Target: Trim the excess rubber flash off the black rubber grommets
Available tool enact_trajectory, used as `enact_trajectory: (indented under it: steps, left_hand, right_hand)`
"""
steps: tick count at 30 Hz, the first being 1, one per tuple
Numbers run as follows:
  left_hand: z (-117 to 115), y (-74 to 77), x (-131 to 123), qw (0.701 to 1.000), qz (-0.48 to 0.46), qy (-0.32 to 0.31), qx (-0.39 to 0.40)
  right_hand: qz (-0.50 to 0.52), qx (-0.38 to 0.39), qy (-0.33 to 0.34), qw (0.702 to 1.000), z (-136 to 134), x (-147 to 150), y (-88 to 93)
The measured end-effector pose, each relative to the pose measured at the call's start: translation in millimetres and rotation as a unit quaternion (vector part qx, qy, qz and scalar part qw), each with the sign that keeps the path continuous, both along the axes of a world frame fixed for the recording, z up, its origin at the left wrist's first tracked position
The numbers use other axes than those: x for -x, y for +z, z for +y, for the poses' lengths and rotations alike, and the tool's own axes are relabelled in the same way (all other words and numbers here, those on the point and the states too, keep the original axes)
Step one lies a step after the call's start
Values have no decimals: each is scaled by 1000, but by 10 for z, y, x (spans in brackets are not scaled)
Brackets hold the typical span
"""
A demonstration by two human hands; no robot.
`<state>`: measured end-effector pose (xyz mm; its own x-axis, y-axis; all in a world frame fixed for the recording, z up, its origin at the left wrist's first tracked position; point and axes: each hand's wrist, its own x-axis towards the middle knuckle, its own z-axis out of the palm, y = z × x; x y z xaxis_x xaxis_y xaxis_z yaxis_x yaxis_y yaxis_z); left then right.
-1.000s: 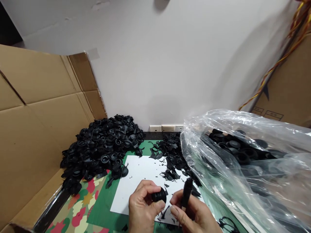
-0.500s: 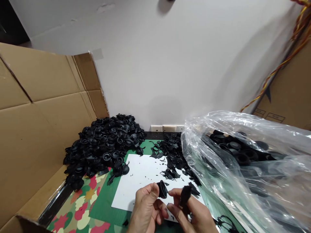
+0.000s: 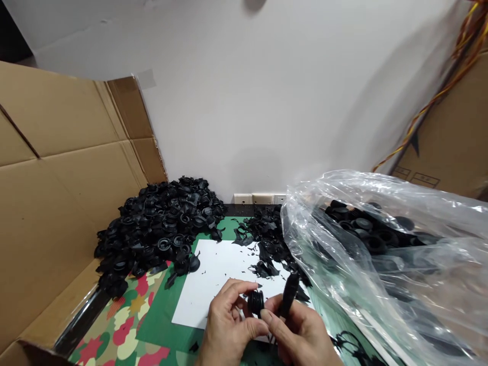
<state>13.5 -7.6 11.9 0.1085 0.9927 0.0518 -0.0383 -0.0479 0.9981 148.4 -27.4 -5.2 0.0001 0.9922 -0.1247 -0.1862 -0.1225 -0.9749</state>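
Observation:
My left hand (image 3: 229, 320) grips a small black ribbed rubber piece (image 3: 255, 303) between thumb and fingers, its ridges showing side-on. Close on the right, my right hand (image 3: 299, 328) has its thumb and forefinger at the piece's right edge. A dark tool handle (image 3: 291, 292) sticks up out of that same hand; the tool's working end is hidden by the fingers. Beneath both hands lies a white paper sheet (image 3: 208, 272) dotted with black scraps.
A heap of trimmed-looking black rubber pieces (image 3: 160, 223) sits left, by a cardboard box wall (image 3: 87, 152). Thin black scraps (image 3: 269, 244) lie behind the paper. At right a clear plastic bag (image 3: 343, 284) holds round black pieces (image 3: 362, 223). A green mat (image 3: 160, 325) covers the table.
The rubber piece has turned from showing its open rim to showing its ribbed side. My right hand has closed in on it, and the tool handle stands more upright.

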Motion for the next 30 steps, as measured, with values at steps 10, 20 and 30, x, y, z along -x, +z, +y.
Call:
enact_trajectory:
  steps: [10, 20, 30]
  left_hand:
    - [39, -13, 4, 996, -48, -8, 75]
    - [34, -110, -14, 980, -142, 16, 138]
    - [76, -124, -3, 997, -51, 42, 37]
  right_hand:
    - [-5, 7, 18, 1000, 13, 8, 3]
    - [24, 41, 15, 999, 53, 60, -65]
    - [32, 54, -8, 998, 73, 75, -73]
